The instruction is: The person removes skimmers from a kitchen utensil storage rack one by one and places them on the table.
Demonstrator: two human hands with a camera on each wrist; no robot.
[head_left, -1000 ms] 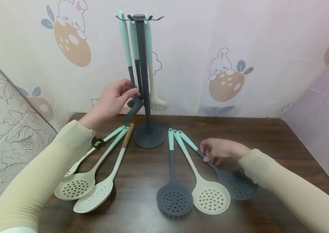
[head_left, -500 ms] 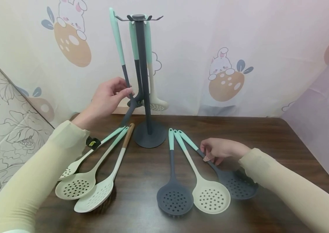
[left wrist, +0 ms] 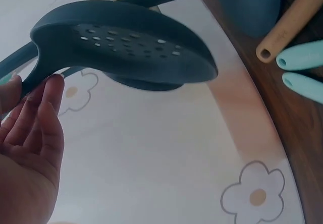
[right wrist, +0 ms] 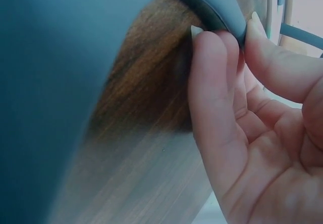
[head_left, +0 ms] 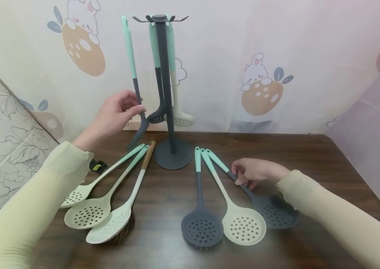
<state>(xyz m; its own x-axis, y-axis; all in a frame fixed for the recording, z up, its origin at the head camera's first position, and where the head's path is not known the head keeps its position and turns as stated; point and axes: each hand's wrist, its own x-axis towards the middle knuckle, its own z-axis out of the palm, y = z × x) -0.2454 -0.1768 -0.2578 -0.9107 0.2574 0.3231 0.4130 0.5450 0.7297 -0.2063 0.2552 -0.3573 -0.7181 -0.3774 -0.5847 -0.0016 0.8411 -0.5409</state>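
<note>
My left hand (head_left: 114,112) pinches the dark neck of a mint-handled skimmer (head_left: 130,56), held upright in the air left of the black utensil rack (head_left: 167,89). In the left wrist view, its perforated dark head (left wrist: 126,57) reaches out past the fingers. My right hand (head_left: 255,172) pinches the neck of another dark grey skimmer (head_left: 275,213), which lies at the right of the table. Its head fills the left of the right wrist view as a blurred shape (right wrist: 55,72). A dark skimmer (head_left: 154,46) and a cream skimmer (head_left: 182,118) hang from the rack.
Left of the rack lie two mint-handled cream skimmers (head_left: 87,215) and a pale slotted spoon (head_left: 112,224) with a wooden grip. Another dark skimmer (head_left: 201,228) and a cream one (head_left: 244,226) lie in front of my right hand. A patterned curtain (head_left: 210,74) hangs behind the table.
My left hand has moved left, taking the skimmer from the rack's left hook out to the side, then slightly down. The right hand and the skimmer in it have stayed put.
</note>
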